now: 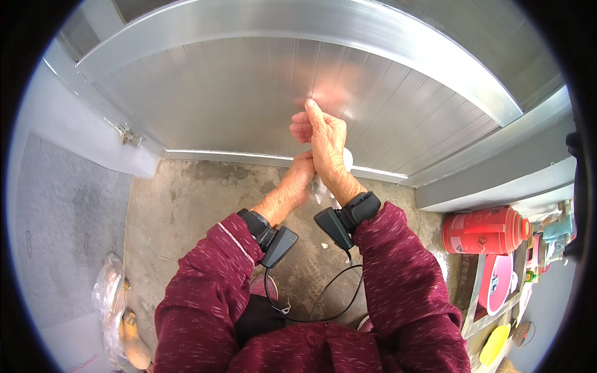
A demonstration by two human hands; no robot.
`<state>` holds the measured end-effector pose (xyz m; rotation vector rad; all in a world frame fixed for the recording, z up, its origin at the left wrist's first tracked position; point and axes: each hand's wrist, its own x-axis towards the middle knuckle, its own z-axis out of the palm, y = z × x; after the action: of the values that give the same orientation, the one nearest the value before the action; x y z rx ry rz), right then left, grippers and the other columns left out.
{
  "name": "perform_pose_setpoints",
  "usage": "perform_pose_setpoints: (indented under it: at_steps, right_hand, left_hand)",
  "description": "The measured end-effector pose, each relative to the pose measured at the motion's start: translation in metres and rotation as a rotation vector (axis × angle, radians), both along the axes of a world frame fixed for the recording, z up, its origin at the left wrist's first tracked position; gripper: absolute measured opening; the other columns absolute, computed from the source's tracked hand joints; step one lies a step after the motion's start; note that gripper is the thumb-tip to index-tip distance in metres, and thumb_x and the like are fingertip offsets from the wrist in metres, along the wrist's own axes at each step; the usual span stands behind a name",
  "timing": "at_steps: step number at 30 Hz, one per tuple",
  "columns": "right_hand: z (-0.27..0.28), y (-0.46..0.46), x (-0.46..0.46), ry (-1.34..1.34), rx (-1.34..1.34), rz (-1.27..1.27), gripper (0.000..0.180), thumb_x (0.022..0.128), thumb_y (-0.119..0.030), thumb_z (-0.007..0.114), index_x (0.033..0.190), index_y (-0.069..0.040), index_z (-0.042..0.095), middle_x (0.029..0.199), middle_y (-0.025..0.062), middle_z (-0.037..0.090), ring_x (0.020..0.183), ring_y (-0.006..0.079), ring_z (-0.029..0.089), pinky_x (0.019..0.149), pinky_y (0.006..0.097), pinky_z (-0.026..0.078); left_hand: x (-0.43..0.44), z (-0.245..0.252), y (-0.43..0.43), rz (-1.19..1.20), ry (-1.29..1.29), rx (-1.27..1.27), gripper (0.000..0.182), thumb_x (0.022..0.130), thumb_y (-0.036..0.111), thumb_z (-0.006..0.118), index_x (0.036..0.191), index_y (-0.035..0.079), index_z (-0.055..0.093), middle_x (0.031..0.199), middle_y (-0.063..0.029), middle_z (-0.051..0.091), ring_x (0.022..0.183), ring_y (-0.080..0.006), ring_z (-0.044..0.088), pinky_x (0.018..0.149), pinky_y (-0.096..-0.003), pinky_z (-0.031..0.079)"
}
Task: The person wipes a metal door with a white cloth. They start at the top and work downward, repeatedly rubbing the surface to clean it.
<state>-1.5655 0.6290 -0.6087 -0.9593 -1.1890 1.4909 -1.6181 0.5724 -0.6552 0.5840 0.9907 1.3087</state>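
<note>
My right hand (pixel 328 135) is raised before a ribbed metal door panel (pixel 224 102), thumb up and fingers bent to the left. Nothing shows between its thumb and fingers. Below it, my left hand (pixel 297 181) reaches up close to the right wrist, where its fingertips are partly hidden. Something white (pixel 321 190) shows beside the left hand and below the right wrist. A rounded white edge (pixel 348 159) appears on the wrist's other side. Whether these belong to one thing, and whether the left hand holds it, cannot be made out.
A red thermos flask (pixel 485 231) lies right, by a pink basin (pixel 495 284) on a shelf. Near it is a yellow item (pixel 495 344). At lower left are a clear plastic bag (pixel 108 298) and a squash (pixel 135 342). A black cable (pixel 322 321) loops between my wrists' devices.
</note>
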Motion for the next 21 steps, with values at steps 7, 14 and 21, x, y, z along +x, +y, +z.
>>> perform_pose_setpoints:
  at_steps: [7,14,21]
  right_hand:
    - [0.019,0.002,-0.011,0.160,0.053,0.012,0.041,0.091,-0.036,0.052,0.082,0.002,0.065,0.068,0.0106,0.065,0.061,0.0155,0.061,0.060,0.0272,0.050]
    - [0.010,0.001,-0.009,0.135,-0.061,-0.008,0.042,0.092,-0.037,0.052,0.084,0.002,0.064,0.072,0.0113,0.065,0.064,0.0159,0.062,0.061,0.0279,0.050]
    - [0.011,0.001,-0.008,0.114,0.067,0.031,0.043,0.093,-0.037,0.048,0.091,0.003,0.063,0.079,0.0123,0.065,0.071,0.0181,0.062,0.068,0.0304,0.051]
  left_hand:
    - [-0.009,0.013,0.006,0.058,-0.114,0.111,0.025,0.086,0.022,0.057,0.103,0.003,0.058,0.098,-0.0034,0.060,0.088,-0.0120,0.055,0.076,-0.0286,0.044]
    - [-0.009,0.007,0.008,-0.005,-0.030,-0.069,0.025,0.087,0.017,0.054,0.106,0.001,0.056,0.102,-0.0043,0.060,0.095,-0.0138,0.056,0.081,-0.0287,0.046]
    - [-0.007,0.013,0.005,0.003,0.057,0.108,0.029,0.085,0.015,0.054,0.108,-0.001,0.056,0.102,-0.0050,0.059,0.093,-0.0135,0.056,0.078,-0.0284,0.045]
